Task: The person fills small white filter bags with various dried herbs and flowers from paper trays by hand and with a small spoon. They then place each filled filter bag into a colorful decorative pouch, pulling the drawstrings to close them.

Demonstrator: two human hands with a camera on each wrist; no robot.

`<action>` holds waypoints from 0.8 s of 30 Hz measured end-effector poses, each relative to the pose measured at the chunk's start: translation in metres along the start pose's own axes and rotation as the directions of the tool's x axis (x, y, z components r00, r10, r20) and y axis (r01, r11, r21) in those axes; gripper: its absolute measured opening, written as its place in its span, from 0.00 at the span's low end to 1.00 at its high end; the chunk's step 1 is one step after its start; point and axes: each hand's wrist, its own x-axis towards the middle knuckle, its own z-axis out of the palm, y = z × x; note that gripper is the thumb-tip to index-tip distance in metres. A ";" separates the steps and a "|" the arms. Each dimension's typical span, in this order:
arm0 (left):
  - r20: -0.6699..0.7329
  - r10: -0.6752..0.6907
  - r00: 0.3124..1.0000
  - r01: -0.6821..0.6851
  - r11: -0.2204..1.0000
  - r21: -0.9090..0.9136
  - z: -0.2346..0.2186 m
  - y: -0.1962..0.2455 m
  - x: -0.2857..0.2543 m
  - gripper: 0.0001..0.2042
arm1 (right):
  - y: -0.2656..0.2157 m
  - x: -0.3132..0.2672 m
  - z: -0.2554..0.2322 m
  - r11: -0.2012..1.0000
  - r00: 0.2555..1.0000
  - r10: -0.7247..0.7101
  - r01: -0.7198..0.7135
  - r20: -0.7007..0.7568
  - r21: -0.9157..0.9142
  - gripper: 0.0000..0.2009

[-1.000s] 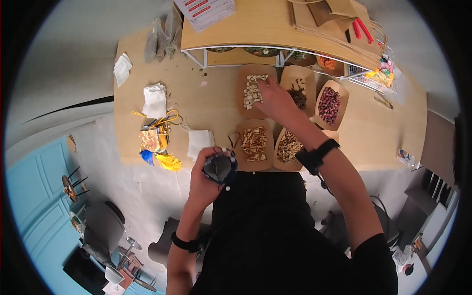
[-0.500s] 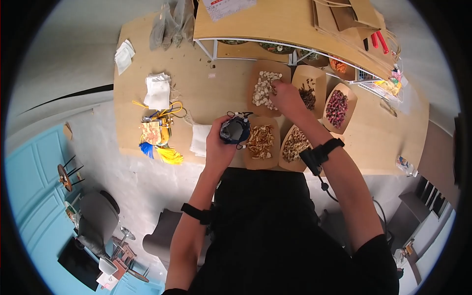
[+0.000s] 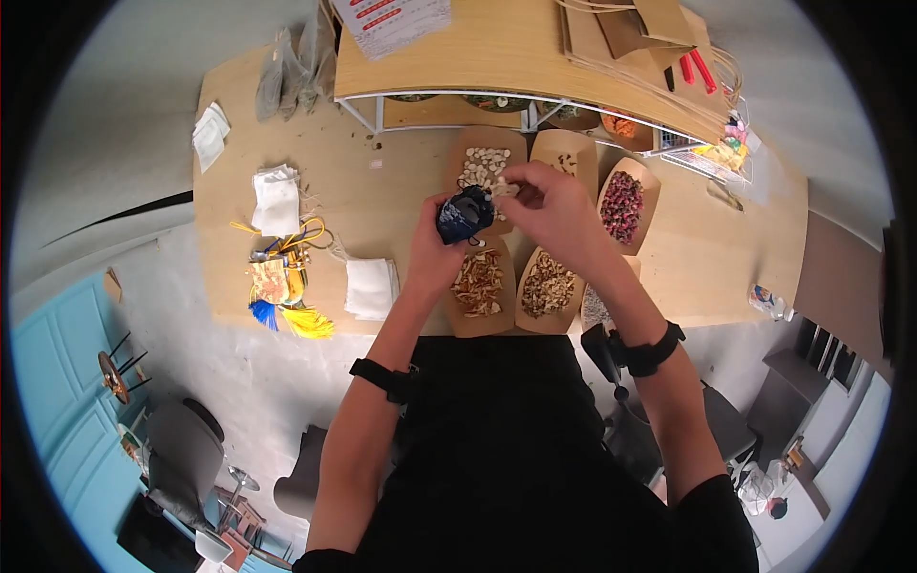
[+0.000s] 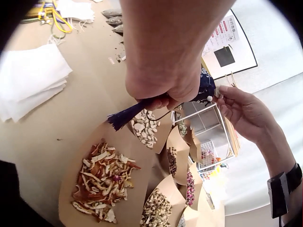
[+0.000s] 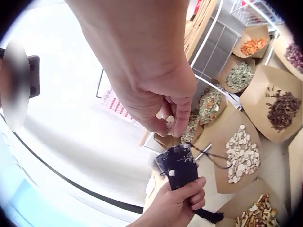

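Note:
My left hand (image 3: 441, 256) grips a small dark blue drawstring pouch (image 3: 463, 216) with a white pattern, its mouth facing up. A dark tassel (image 4: 124, 113) hangs below that hand in the left wrist view. Close over the pouch's mouth, my right hand (image 3: 559, 212) pinches a few whitish pieces (image 5: 169, 122) between thumb and fingertips. Behind the pouch lies a brown paper tray (image 5: 220, 175) of similar white slices (image 5: 243, 156). Nearer me is a tray of orange-brown and cream dried strips (image 3: 479, 284).
Other paper trays hold dark brown bits (image 5: 283, 111), reddish-purple buds (image 3: 623, 206) and pale chopped pieces (image 3: 548, 285). A wooden shelf (image 3: 506, 62) on a white frame spans the back. White cloth bags (image 3: 371, 288) and tasselled sachets (image 3: 277, 279) lie left; a plastic bottle (image 3: 769, 302) lies at the right edge.
My right hand has left the tray of white slices and come toward me to the pouch, with pieces pinched. My left hand has lifted the pouch forward, near that tray.

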 end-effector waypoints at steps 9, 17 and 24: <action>0.155 0.042 0.987 -0.022 0.991 -0.133 0.001 0.026 0.001 0.27 | -0.029 -0.015 -0.003 0.988 0.987 -0.149 0.151 0.054 -0.040 0.14; 0.170 0.127 0.977 -0.144 0.985 0.092 -0.003 0.017 -0.010 0.30 | -0.003 -0.029 0.030 0.783 0.897 -0.342 0.436 0.279 -0.443 0.11; 0.123 0.099 0.988 -0.127 0.960 0.250 -0.016 0.005 -0.017 0.29 | 0.000 -0.042 0.040 0.823 0.858 -0.410 0.495 0.310 -0.280 0.13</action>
